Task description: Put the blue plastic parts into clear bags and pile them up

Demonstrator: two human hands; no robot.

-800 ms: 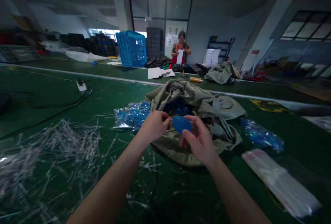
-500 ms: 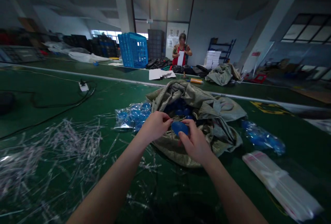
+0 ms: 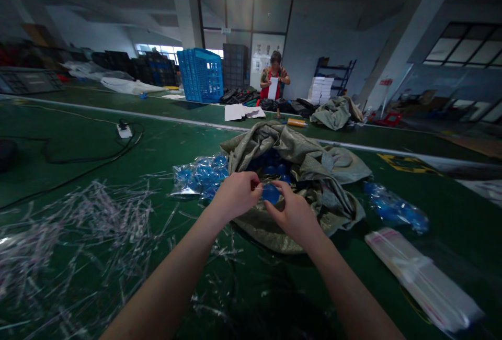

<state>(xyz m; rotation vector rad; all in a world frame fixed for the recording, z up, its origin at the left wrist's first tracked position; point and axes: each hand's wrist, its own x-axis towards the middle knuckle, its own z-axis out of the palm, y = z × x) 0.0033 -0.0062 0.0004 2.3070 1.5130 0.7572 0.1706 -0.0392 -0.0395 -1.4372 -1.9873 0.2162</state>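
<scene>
Over the front of an open woven sack [image 3: 270, 233], my two hands meet around a round, smooth blue piece [image 3: 270, 193]. My right hand [image 3: 294, 209] grips it at its right side between thumb and fingers. Just left of the piece, my left hand [image 3: 239, 191] is closed in a pinch. A thin pale line runs from its fingertips along the top of the piece; what exactly it pinches is too small to name. More blue round pieces [image 3: 270, 162] lie inside the sack, partly hidden by its folds.
Clear bags of blue pieces [image 3: 202, 172] lie left of the sack, another bag [image 3: 396, 206] right. A bundle of flat clear bags [image 3: 423, 277] is at front right, loose plastic strips [image 3: 110, 214] at left. A person [image 3: 274, 78] stands beyond, near a blue crate [image 3: 200, 76].
The blue piece has turned and sits slightly lower between my fingers, with its right side less covered. Both hands stay close together over the sack. The view has shifted slightly.
</scene>
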